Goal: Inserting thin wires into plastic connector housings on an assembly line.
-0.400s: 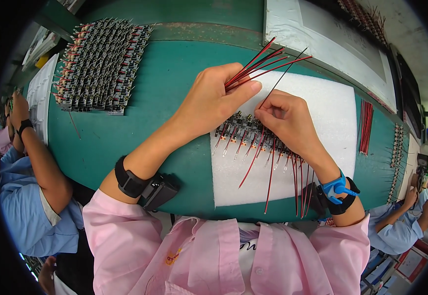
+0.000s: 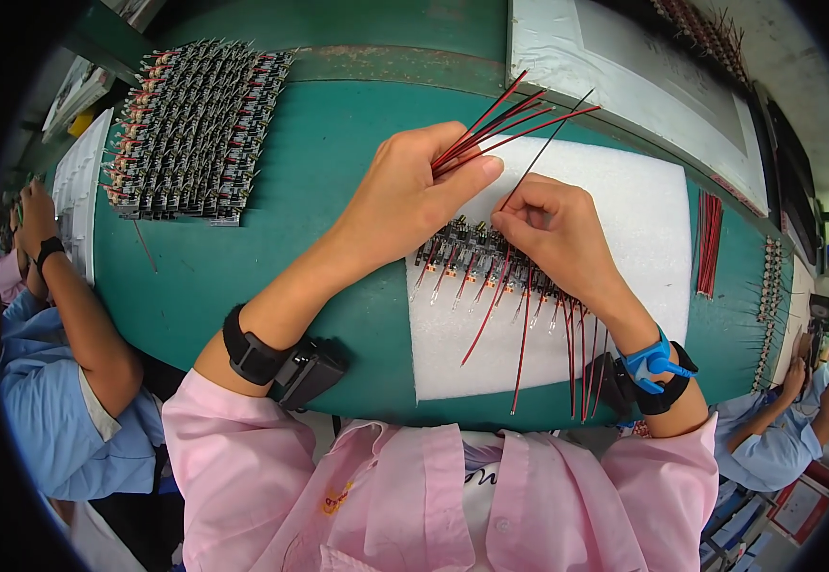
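My left hand [image 2: 421, 186] is closed round a small bunch of red and black wires [image 2: 505, 129], whose free ends fan out up and to the right. Thumb and forefinger of my right hand [image 2: 550, 229] pinch a thin dark wire [image 2: 555, 139] just above a row of small circuit boards [image 2: 473, 250]. The boards lie on a white foam sheet [image 2: 462, 357]. From their near side, several red wires [image 2: 526, 348] hang toward me, past the foam's front edge. My right fingers cover part of the row, so the pinched wire's lower end is hidden.
On the green table [image 2: 338, 114], a large block of finished-looking boards [image 2: 200, 133] stands at the far left. A bundle of red wires [image 2: 710, 246] lies right of the foam. Behind it runs a white-framed panel [image 2: 624, 76]. Co-workers in blue [image 2: 71, 381] sit on both sides.
Both my hands keep nearly the same place and grip. The co-worker's hand at the left has shifted slightly.
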Tool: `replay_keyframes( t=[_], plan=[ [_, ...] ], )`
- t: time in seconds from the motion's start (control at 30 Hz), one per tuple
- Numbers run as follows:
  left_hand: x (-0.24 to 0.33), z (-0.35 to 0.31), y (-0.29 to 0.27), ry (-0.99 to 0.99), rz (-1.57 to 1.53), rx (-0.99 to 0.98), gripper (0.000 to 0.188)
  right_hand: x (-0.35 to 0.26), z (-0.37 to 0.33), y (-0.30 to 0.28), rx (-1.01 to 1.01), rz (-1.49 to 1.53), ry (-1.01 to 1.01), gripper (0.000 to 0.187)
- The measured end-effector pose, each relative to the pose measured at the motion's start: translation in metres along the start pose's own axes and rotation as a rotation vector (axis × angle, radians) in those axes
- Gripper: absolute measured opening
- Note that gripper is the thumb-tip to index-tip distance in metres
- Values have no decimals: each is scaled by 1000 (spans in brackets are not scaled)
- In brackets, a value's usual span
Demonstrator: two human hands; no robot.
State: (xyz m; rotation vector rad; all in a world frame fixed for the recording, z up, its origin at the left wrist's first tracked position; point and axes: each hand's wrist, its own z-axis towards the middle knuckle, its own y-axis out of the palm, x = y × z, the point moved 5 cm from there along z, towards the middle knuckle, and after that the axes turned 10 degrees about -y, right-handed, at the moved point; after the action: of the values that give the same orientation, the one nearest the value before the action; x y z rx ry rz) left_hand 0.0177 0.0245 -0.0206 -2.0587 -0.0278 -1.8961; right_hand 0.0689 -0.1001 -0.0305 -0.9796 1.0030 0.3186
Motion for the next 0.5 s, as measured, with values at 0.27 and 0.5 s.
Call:
replay_keyframes(
  t=[0.27,0.5],
  plan=[
    [-3,2,0,0,-17,-13,30,-2,0,-1,-3,-11,5,10],
    [-1,0,1,-48,-33,-18,27,0,0,-3,27,-11,-26,10]
  ],
)
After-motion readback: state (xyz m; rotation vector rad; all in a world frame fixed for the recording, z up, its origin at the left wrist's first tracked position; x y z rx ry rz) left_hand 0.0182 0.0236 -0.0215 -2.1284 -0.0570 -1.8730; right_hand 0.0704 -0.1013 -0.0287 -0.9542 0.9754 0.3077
